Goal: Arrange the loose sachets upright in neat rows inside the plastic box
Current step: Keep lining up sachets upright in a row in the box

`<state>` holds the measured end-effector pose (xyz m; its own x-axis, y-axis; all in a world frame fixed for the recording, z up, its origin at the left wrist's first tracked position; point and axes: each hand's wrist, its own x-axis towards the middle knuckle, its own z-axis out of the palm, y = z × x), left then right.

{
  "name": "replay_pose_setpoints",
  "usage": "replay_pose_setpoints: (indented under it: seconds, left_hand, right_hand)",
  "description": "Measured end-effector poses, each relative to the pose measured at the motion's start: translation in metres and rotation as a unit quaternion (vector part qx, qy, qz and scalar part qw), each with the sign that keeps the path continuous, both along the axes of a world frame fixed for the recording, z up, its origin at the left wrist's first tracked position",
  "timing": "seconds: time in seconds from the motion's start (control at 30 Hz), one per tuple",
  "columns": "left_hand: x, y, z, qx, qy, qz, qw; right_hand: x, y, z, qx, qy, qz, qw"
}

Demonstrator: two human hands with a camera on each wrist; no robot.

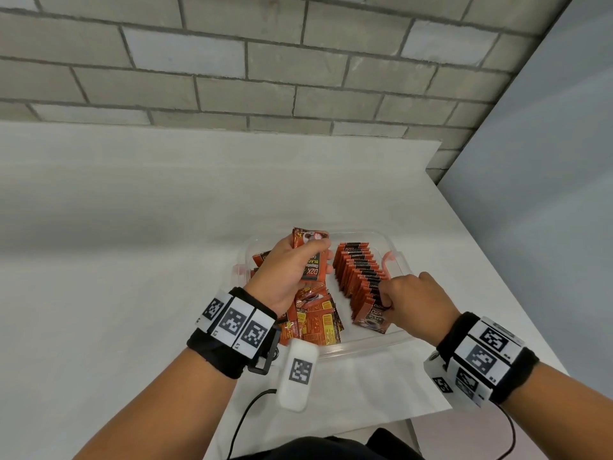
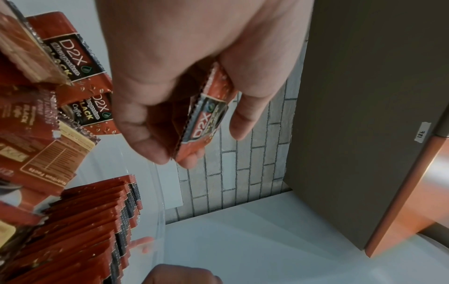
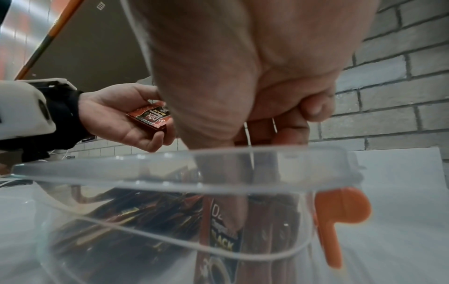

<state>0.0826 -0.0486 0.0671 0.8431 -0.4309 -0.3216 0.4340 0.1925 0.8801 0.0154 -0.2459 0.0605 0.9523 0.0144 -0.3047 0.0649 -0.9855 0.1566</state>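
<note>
A clear plastic box (image 1: 365,347) sits on the white table. On its right side, a row of red-and-black upright sachets (image 1: 358,270) leans together. Loose sachets (image 1: 315,322) lie piled on its left side. My left hand (image 1: 298,263) hovers over the pile and grips a sachet (image 1: 313,272) between thumb and fingers; the left wrist view shows this sachet (image 2: 206,115) edge-on. My right hand (image 1: 386,298) has its fingers curled down onto the near end of the row and pinches the tops of the nearest upright sachets (image 1: 371,307).
The box has orange latches (image 3: 340,211) at both ends. A grey brick wall (image 1: 298,61) backs the table. The table's right edge (image 1: 481,247) runs close to the box. A cable (image 1: 245,416) hangs by my left forearm.
</note>
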Motion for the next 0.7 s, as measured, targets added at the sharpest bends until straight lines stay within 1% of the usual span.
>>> replay_pose_setpoints:
  seconds: [0.23, 0.3, 0.33, 0.4, 0.47, 0.5, 0.53, 0.6, 0.7]
  left_hand:
    - [0.002, -0.003, -0.002, -0.03, 0.033, 0.002, 0.999]
    - [0.003, -0.005, -0.002, -0.034, 0.036, -0.001, 0.999]
    - [0.003, -0.005, -0.003, -0.032, 0.032, -0.007, 0.999]
    - [0.002, -0.006, -0.003, -0.027, 0.014, -0.025, 0.999]
    - [0.0, -0.008, -0.003, -0.026, -0.005, -0.041, 0.999]
    - [0.0, -0.009, -0.002, -0.026, -0.013, -0.049, 0.998]
    - [-0.002, -0.01, -0.001, -0.029, -0.019, -0.058, 0.998]
    - [-0.003, -0.013, -0.001, -0.038, -0.028, -0.07, 0.996]
    - [-0.005, -0.016, 0.0, -0.044, -0.041, -0.046, 0.997]
  right_hand:
    - [0.0, -0.004, 0.0, 0.009, -0.012, 0.001, 1.0]
    - [0.001, -0.008, 0.003, 0.058, -0.034, -0.007, 0.998]
    - [0.002, -0.009, 0.006, 0.104, -0.053, -0.016, 0.993]
    - [0.005, -0.01, 0.017, 0.23, -0.102, -0.038, 0.967]
    - [0.009, -0.003, 0.032, 0.341, -0.148, -0.056, 0.926]
    - [0.011, 0.002, 0.039, 0.386, -0.157, -0.068, 0.907]
    - [0.013, 0.007, 0.044, 0.42, -0.152, -0.081, 0.891]
    - [0.016, 0.014, 0.049, 0.457, -0.124, -0.109, 0.874]
    - [0.015, 0.02, 0.044, 0.503, -0.079, -0.169, 0.844]
